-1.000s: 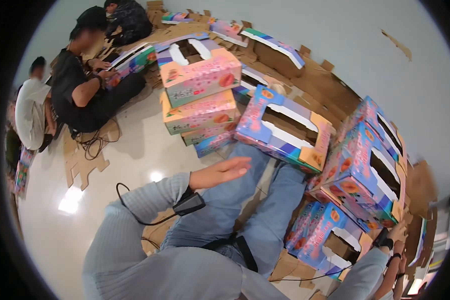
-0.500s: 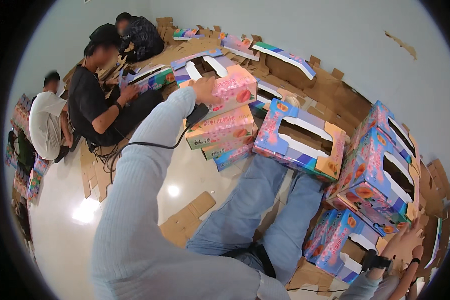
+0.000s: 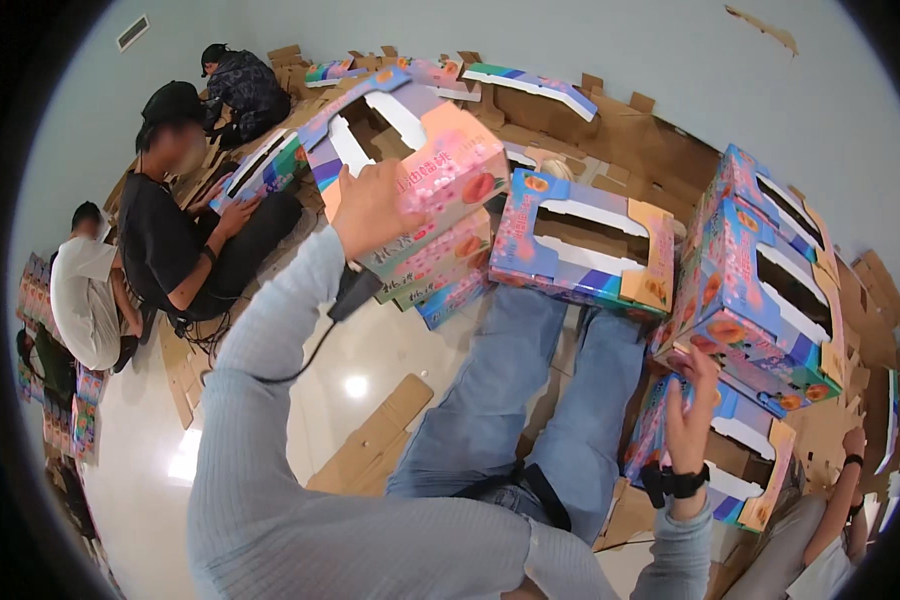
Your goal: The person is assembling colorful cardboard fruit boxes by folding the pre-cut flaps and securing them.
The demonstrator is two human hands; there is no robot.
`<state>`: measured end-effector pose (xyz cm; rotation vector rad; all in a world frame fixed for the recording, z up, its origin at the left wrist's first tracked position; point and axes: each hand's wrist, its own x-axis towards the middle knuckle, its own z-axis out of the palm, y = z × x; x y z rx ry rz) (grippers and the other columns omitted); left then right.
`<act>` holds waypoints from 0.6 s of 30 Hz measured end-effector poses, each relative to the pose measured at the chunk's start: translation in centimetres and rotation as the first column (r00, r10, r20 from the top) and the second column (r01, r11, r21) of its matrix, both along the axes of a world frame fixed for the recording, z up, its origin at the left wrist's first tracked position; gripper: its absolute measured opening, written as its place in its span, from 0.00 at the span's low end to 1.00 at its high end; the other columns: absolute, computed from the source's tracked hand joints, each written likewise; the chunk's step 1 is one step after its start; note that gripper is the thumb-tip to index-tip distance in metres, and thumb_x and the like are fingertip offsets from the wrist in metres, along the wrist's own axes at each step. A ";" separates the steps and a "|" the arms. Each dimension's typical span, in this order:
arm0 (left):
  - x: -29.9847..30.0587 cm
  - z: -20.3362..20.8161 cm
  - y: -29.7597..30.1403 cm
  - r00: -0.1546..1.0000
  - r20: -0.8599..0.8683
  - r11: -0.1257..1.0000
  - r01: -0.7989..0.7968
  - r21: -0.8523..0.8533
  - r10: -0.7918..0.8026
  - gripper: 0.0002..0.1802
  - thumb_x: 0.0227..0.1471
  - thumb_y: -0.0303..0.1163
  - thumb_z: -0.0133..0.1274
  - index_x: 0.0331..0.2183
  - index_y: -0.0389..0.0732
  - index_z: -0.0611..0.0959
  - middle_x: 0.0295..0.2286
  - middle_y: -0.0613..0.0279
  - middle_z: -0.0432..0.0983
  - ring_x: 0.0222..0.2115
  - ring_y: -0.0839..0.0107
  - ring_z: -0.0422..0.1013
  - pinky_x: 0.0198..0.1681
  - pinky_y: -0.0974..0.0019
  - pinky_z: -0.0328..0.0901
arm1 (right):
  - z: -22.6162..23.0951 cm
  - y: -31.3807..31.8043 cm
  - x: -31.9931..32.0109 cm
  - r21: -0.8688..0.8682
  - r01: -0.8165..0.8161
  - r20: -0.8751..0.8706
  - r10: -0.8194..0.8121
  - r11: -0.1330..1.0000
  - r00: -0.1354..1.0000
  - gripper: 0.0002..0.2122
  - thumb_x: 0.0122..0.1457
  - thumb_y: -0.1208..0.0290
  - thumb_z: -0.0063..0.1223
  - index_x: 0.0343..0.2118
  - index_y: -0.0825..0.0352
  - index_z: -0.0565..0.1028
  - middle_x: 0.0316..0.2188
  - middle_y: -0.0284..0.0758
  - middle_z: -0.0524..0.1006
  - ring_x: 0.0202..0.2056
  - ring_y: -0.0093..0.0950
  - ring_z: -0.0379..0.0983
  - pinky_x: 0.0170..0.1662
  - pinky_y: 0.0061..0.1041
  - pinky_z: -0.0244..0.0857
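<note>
A pink, orange and blue cardboard fruit box (image 3: 450,165) with an open top sits tilted on the left stack. My left hand (image 3: 375,210) grips its near edge, fingers bent over the rim. Beneath it are other printed boxes (image 3: 440,270). Across my shins, another open-topped fruit box (image 3: 580,240) lies between the stacks. My right hand (image 3: 695,405), fingers apart and holding nothing I can see, is raised beside the right-hand stack (image 3: 760,300), over a lower box (image 3: 740,450). Whether its fingertips touch a box, I cannot tell.
Flattened cardboard (image 3: 370,435) lies on the shiny floor to my left. A seated person (image 3: 170,210) handles a box there, with others beyond. Cardboard and box pieces (image 3: 530,95) line the far wall. Another person's arm (image 3: 840,490) shows at lower right.
My right hand has come leftward from the far right side of the stack to its near side. The box under my left hand has tilted and looks larger. The whole view has shifted slightly.
</note>
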<state>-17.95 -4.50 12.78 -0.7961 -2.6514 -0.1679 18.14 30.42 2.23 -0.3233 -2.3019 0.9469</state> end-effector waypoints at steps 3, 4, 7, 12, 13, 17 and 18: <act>4.8 -1.2 1.7 0.963 -0.247 0.986 0.138 0.088 -0.112 0.43 0.37 0.52 0.68 0.48 0.35 0.72 0.40 0.51 0.72 0.45 0.50 0.69 0.58 0.35 0.49 | -0.8 -2.4 -2.0 -0.239 -0.120 0.025 0.130 0.963 0.991 0.26 0.62 0.77 0.50 0.64 0.68 0.59 0.62 0.43 0.62 0.60 0.37 0.63 0.62 0.34 0.56; 6.7 -1.7 2.2 0.964 -0.241 0.987 0.138 0.084 -0.114 0.43 0.37 0.52 0.68 0.48 0.35 0.72 0.40 0.51 0.72 0.45 0.50 0.69 0.58 0.35 0.49 | -0.8 -3.6 -2.9 -0.349 -0.175 0.025 0.196 0.921 0.980 0.28 0.63 0.77 0.50 0.66 0.67 0.56 0.62 0.44 0.62 0.61 0.37 0.63 0.61 0.33 0.57; 12.4 -3.1 4.7 0.929 -0.328 0.980 0.196 0.047 -0.170 0.42 0.39 0.51 0.65 0.49 0.33 0.70 0.38 0.53 0.70 0.43 0.54 0.68 0.58 0.26 0.47 | -1.0 -6.5 -5.3 -0.596 -0.319 -0.085 0.337 0.737 0.938 0.33 0.64 0.75 0.49 0.69 0.64 0.47 0.64 0.46 0.59 0.63 0.37 0.60 0.61 0.34 0.57; 20.1 -5.6 8.3 0.940 -0.182 0.914 0.326 0.241 -0.287 0.42 0.37 0.45 0.69 0.49 0.31 0.70 0.38 0.52 0.68 0.43 0.53 0.67 0.58 0.29 0.44 | -1.3 -9.9 -7.9 -0.792 -0.388 -0.293 0.263 0.472 0.919 0.36 0.66 0.60 0.49 0.70 0.59 0.41 0.65 0.42 0.55 0.64 0.34 0.56 0.62 0.38 0.56; 21.0 -6.3 9.1 0.938 -0.169 0.908 0.338 0.247 -0.303 0.42 0.37 0.45 0.69 0.49 0.31 0.70 0.38 0.52 0.68 0.43 0.53 0.67 0.58 0.29 0.44 | -0.9 -10.4 -8.0 -0.857 -0.367 -0.321 0.183 0.362 0.929 0.35 0.66 0.68 0.49 0.69 0.61 0.41 0.64 0.41 0.56 0.64 0.33 0.56 0.62 0.37 0.56; 24.1 -7.6 11.0 0.932 -0.027 0.891 0.355 0.283 -0.362 0.44 0.41 0.48 0.66 0.51 0.28 0.68 0.40 0.47 0.68 0.46 0.50 0.65 0.60 0.26 0.40 | -2.0 -9.5 -6.4 -0.900 -0.238 -0.262 -0.017 0.366 0.965 0.35 0.66 0.64 0.51 0.68 0.63 0.43 0.62 0.37 0.58 0.63 0.30 0.56 0.64 0.33 0.54; 24.7 -7.5 11.2 0.895 0.033 0.865 0.419 0.278 -0.444 0.45 0.42 0.49 0.65 0.52 0.27 0.68 0.41 0.46 0.68 0.47 0.50 0.65 0.60 0.26 0.40 | -2.3 -8.9 -5.4 -0.925 -0.221 -0.238 -0.018 0.309 0.971 0.33 0.66 0.63 0.49 0.68 0.65 0.47 0.62 0.36 0.60 0.63 0.28 0.57 0.64 0.31 0.54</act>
